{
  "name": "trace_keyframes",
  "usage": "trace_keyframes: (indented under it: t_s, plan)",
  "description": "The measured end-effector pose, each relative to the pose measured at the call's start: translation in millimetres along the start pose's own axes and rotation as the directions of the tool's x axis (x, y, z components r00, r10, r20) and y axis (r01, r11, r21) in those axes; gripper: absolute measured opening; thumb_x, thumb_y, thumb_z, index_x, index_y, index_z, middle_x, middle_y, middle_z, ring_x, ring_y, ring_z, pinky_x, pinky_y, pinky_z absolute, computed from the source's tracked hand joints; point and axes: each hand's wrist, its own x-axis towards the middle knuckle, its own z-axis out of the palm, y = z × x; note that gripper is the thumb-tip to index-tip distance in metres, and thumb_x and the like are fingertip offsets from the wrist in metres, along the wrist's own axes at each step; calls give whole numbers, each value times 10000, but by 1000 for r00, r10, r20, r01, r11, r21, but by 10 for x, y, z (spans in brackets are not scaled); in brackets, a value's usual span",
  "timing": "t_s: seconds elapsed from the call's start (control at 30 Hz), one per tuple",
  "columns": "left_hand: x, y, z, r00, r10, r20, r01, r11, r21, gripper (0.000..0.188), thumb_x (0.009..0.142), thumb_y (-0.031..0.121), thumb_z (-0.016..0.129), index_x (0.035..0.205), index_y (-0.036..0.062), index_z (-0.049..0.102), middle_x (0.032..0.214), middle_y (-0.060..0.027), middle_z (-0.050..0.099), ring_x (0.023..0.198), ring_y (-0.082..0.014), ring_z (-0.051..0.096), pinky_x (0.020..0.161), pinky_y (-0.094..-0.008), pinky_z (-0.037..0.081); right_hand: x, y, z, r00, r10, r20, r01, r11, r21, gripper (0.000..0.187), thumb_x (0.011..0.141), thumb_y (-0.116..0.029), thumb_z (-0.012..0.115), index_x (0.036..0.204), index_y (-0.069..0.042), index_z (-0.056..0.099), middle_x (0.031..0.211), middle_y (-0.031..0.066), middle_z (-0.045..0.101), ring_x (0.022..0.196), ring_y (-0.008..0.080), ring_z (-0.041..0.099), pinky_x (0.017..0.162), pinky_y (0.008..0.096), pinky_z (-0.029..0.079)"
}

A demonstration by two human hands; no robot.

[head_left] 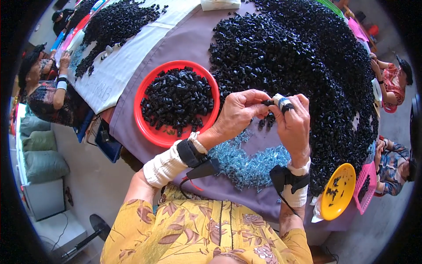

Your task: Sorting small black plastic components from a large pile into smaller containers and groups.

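Note:
Both hands meet over the table, fingertips pinched together. My left hand (239,110) grips a small black plastic part (267,102) between thumb and fingers. At the other end of that part, my right hand (293,123) is closed, its thumb and index finger pressed against it. White, blue and black tape wraps a right-hand finger. My fingers partly cover the part, so its details are hidden. Just below the hands lies a spread of small pale-blue clear pieces (246,165). A red basin (140,119) filled with similar black parts stands left of my left hand.
A large heap of loose black parts (281,53) covers the far and right table. A yellow plate (343,204) and a pink basket (368,193) sit at the right edge. People work at the left and right. Wrist straps with dark cabled boxes (204,168) hang near my wrists.

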Motion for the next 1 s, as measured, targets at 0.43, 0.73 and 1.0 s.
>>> trace_keyframes:
  t_s: [0.43,0.73,1.0]
  plan:
    - [10,-73,-45,1000,11,-20,-8,992,124,202,832,29,616,1027,-14,640,896,-49,660,770,-83,602,714,-218,508,-45,-59,34,987,12,162,14,988,-154,142,824,-113,582,817,27,606,814,131,591,821,265,567,847,401,373]
    - [-13,-57,-43,999,37,-36,-30,985,168,176,809,4,621,980,-10,664,878,-36,655,761,-83,603,708,-212,504,-80,-57,74,989,-17,148,34,993,-115,127,816,-74,569,877,37,570,814,141,577,831,278,565,839,409,396]
    - [-7,-66,-35,993,114,-16,-104,950,294,183,796,-32,606,964,-6,673,816,-32,628,738,-89,591,657,-216,498,-99,-7,91,982,-10,191,8,1000,15,99,783,-10,559,871,35,560,788,141,564,789,281,563,836,392,405]
